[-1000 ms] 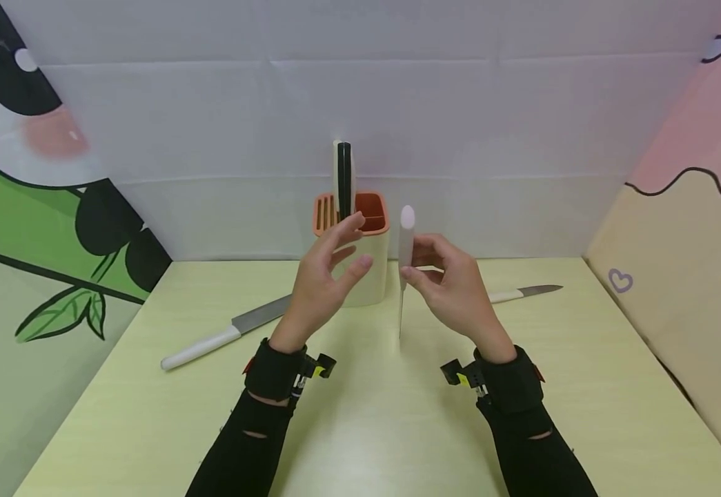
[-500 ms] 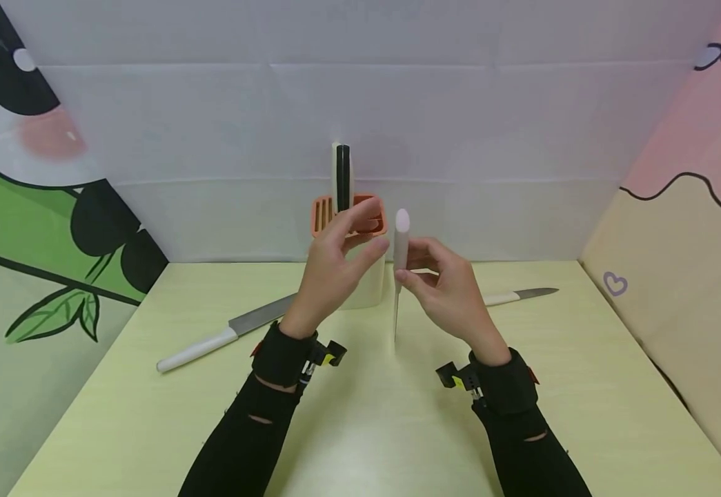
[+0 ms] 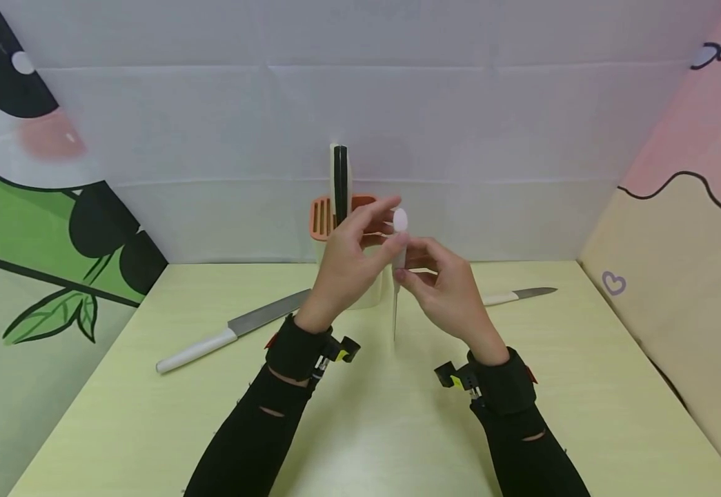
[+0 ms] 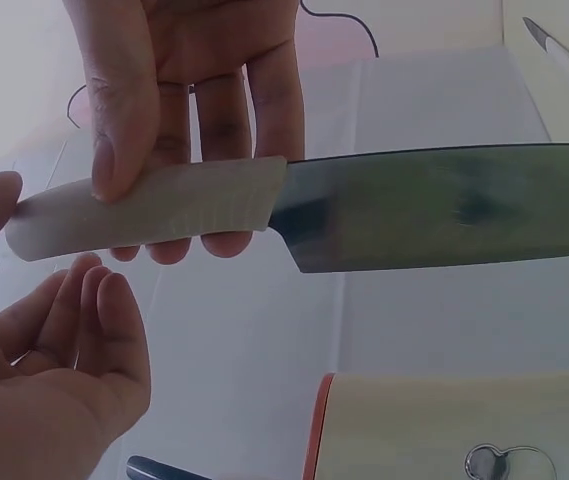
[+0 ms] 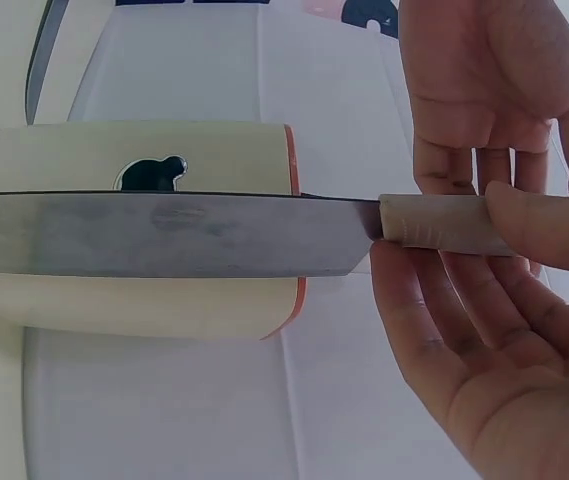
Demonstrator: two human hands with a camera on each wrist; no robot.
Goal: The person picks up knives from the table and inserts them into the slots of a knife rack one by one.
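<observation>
A white-handled steel knife (image 3: 397, 276) is being held upright, blade down, just in front of the cream knife block with an orange slotted top (image 3: 350, 238). Its handle is being pinched by the right hand (image 3: 447, 293), thumb over fingers. The handle's top end is being touched by the left hand (image 3: 350, 266), fingers loosely spread, nothing gripped. A larger white-handled knife (image 3: 232, 330) is lying left of the block; a smaller one (image 3: 518, 295) is lying right of it.

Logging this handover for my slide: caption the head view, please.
Right hand pinches a white-handled knife upright, left hand touching its handle, before the knife block.
</observation>
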